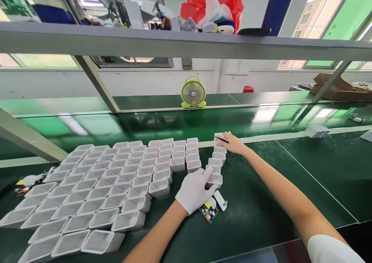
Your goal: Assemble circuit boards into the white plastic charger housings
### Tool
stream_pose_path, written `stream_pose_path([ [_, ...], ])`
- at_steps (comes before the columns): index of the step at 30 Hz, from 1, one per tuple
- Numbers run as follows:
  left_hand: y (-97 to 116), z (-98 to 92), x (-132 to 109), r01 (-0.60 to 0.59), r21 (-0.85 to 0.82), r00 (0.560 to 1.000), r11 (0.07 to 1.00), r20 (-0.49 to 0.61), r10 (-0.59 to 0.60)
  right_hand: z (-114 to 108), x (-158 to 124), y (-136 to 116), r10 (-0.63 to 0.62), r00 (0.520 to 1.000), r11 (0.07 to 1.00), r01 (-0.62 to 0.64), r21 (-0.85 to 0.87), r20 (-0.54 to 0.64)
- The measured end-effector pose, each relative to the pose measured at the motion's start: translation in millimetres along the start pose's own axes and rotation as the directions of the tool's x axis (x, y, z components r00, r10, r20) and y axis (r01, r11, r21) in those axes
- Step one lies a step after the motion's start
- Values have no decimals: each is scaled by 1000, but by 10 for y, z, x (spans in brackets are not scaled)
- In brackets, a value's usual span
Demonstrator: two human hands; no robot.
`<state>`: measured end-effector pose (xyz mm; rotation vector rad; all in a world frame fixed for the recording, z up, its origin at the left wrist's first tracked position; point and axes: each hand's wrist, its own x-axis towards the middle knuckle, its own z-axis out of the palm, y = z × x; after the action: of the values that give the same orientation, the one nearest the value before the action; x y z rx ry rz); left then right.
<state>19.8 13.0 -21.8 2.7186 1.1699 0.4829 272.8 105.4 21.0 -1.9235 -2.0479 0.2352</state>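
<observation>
My left hand (195, 191), in a white glove, has its thumb and fingers around the nearest white plastic box (215, 180) of a short column. My right hand (233, 143) is bare and closed on a slim black pen-like tool (222, 140). Its fingers touch the far end box (218, 135) of the same column. Between the hands, the column's middle boxes (217, 155) stand open side up in a slightly bent line. Just below my left hand lie a small circuit board (209, 212) with a yellow part and a white plastic piece (221, 200).
Many open white boxes (104, 185) stand in tight rows on the left of the green table (261, 224). A green conveyor belt (180, 123) runs behind, with a small fan (193, 93) beyond. Overhead is a loaded shelf (162, 42). Stacked white pieces (316, 131) sit at right.
</observation>
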Motion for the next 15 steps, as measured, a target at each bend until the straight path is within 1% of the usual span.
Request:
stream_pose_path([
  [2, -53, -14, 3, -19, -22, 999, 1000, 26, 19, -110, -199, -50, -2, 999, 1000, 2, 6, -41],
  [4, -110, -9, 4, -54, -48, 997, 997, 50, 57, -234, -477, -128, -9, 999, 1000, 10, 16, -50],
  [5, -136, 0, 5, -79, -62, 995, 995, 62, 82, -292, -635, -180, -35, 999, 999, 35, 31, -17],
  [6, -159, 13, 8, -105, -76, 991, 992, 73, 111, -340, -796, -240, -83, 995, 995, 80, 61, 49],
  [7, -179, 27, 12, -131, -89, 987, 987, 83, 138, -374, -954, -306, -165, 974, 982, 148, 113, 153],
  [8, -195, 41, 16, -153, -102, 982, 983, 93, 163, -387, -1101, -374, -271, 922, 956, 225, 186, 275],
  [9, -208, 51, 20, -171, -114, 978, 979, 101, 183, -378, -1231, -440, -351, 857, 931, 277, 238, 376],
  [10, -218, 55, 23, -185, -127, 974, 975, 107, 198, -347, -1342, -501, -395, 801, 917, 309, 253, 451],
  [11, -226, 51, 23, -194, -143, 972, 970, 109, 211, -299, -1431, -555, -401, 765, 916, 328, 232, 504],
  [12, -234, 39, 20, -200, -161, 970, 966, 106, 219, -238, -1499, -600, -369, 761, 928, 332, 168, 534],
  [15, -256, -44, -12, -203, -211, 971, 956, 81, 224, -41, -1602, -688, -207, 811, 959, 280, -52, 547],
])
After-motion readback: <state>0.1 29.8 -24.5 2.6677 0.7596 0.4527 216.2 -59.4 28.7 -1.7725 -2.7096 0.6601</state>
